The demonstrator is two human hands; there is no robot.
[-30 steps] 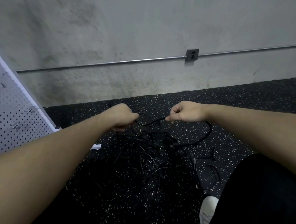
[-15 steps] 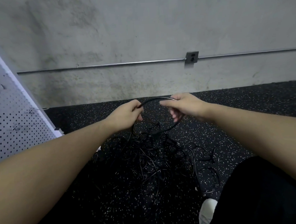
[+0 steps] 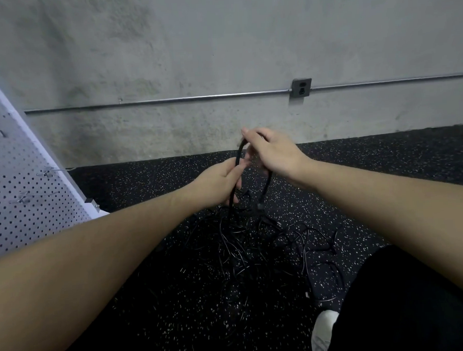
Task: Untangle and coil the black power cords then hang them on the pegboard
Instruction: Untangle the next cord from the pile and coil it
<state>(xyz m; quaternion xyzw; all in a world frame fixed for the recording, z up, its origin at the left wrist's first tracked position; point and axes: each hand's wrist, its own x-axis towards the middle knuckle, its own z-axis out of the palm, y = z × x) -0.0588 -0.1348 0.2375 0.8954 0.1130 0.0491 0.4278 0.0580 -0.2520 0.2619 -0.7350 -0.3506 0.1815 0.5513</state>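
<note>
coiling | left hand [image 3: 220,184] and right hand [image 3: 274,153] both pinch thin black power cord loop [image 3: 239,158] | keep loops even — feed slack slowly from floor tangle [image 3: 255,244]

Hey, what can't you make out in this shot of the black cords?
Head view:
- Tangled black power cords on the speckled floor: separate cords, too dark to count.
- Right hand: fingers hidden behind its back.
- White pegboard: cut off at left edge.

Tangled black power cords [image 3: 255,249] on speckled floor, one loop raised; white pegboard [image 3: 16,186] left.
</note>
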